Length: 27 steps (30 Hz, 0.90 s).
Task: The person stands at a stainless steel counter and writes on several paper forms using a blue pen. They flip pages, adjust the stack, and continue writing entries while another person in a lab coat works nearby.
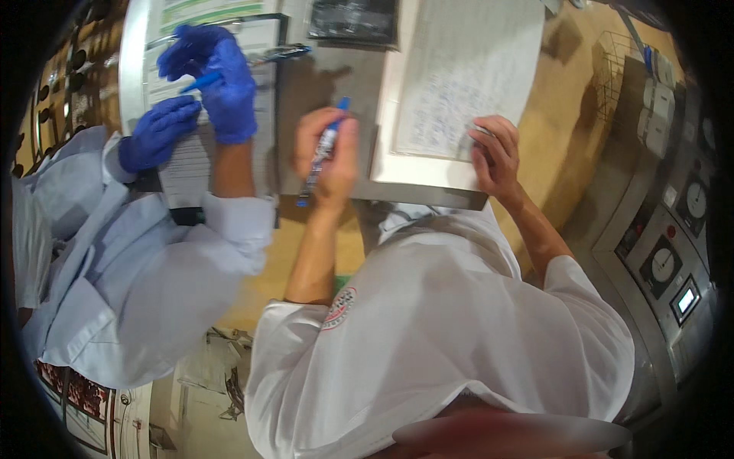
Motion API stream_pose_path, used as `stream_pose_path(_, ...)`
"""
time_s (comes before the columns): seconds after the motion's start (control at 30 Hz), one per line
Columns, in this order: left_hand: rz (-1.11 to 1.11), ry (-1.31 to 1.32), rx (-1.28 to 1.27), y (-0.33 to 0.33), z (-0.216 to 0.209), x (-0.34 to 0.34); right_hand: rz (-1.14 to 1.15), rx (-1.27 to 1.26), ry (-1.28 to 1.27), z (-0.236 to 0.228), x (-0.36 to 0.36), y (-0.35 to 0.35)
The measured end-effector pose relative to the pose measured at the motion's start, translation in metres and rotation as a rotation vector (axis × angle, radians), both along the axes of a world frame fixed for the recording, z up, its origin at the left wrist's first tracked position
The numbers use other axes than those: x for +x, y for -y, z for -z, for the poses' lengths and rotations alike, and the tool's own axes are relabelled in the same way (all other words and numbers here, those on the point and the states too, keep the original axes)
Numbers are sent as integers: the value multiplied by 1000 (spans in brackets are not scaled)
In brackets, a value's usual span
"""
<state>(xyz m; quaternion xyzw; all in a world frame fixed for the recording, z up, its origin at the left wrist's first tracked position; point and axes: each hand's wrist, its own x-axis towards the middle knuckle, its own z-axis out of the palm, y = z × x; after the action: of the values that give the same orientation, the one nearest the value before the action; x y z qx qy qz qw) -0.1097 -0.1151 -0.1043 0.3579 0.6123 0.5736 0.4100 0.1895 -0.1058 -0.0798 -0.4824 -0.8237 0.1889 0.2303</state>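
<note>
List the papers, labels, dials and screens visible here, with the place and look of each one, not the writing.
Paper form: top centre on a pale board, white, handwritten; right hand rests on it.
Clipboard sheet: upper left, white, under a co-worker's blue-gloved hands.
Round badge: on the white coat, red-rimmed.
Round dials: right-side panel, white faces.
Small screen: below them, rectangular, lit pale.
Marker: in left hand, blue-capped.

Two bare hands, left hand (330, 157) and right hand (495, 157). Two blue-gloved hands (222, 84) of a co-worker. Two blue pens: one pen (325, 145) in the left hand, one pen (200, 81) in a glove. Two round gauges (662, 265) on the control panel (673, 245). One written sheet (459, 76) near the far edge of the bench (329, 76).
</note>
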Motion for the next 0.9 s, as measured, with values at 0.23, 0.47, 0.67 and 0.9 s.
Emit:
stream_pose_path(0.23, -46, -245, 232, 7, -26, 32, -60, -11, -71, 8, 6, -3)
stream_pose_path(0.47, -115, 67, -26, 7, -40, 135, -282, -167, -272, 9, 37, -17)
stream_pose_path(0.67, -122, -148, 19, 0, -14, 163, -398, -109, -309, 41, 50, -21)
stream_pose_path(0.9, -107, -408, 53, -20, -15, 183, -248, 17, 53, 19, 57, -20)
